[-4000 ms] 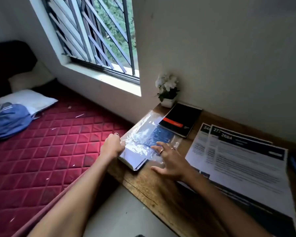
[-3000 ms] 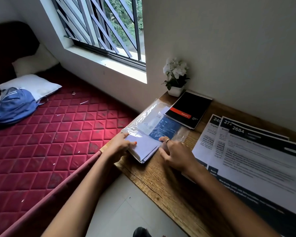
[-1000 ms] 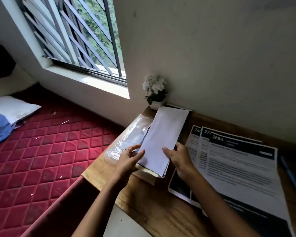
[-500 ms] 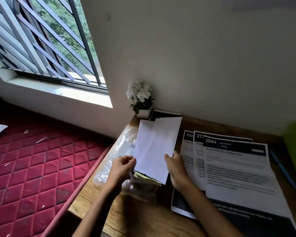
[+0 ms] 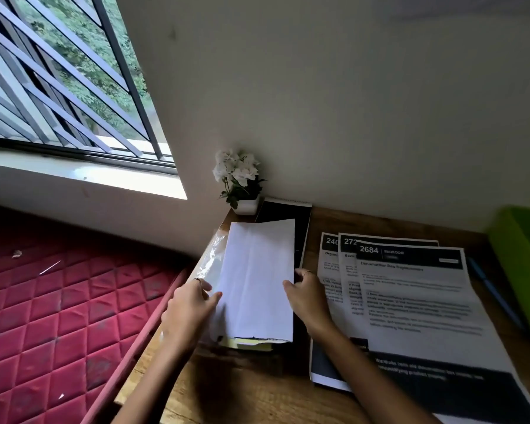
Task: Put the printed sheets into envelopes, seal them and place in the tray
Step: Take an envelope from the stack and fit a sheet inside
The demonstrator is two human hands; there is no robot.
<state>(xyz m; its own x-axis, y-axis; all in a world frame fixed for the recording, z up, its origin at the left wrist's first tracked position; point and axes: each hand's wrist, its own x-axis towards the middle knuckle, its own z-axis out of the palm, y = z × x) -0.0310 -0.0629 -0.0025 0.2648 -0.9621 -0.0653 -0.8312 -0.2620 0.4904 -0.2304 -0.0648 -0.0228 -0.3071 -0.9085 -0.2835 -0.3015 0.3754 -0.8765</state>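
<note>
Envelopes [image 5: 257, 280] now lifted clear of plastic sleeve [image 5: 210, 264], left hand [image 5: 190, 310] and right hand [image 5: 303, 298] pinching opposite edges. Printed sheets [image 5: 410, 301] right of grip. Separate top envelope by thumb slide.

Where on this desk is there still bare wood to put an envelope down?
Bare desk shows along the near edge, below the white envelope and left of the printed sheets. A narrower strip runs behind the sheets toward the green tray. The far left corner is crowded by plant pot and black notebook.

Left hand [image 5: 190, 310] and right hand [image 5: 306, 298] grip white envelope stack [image 5: 257, 280] edges above wooden desk [image 5: 251, 390], printed sheets [image 5: 410, 301] beside
</note>
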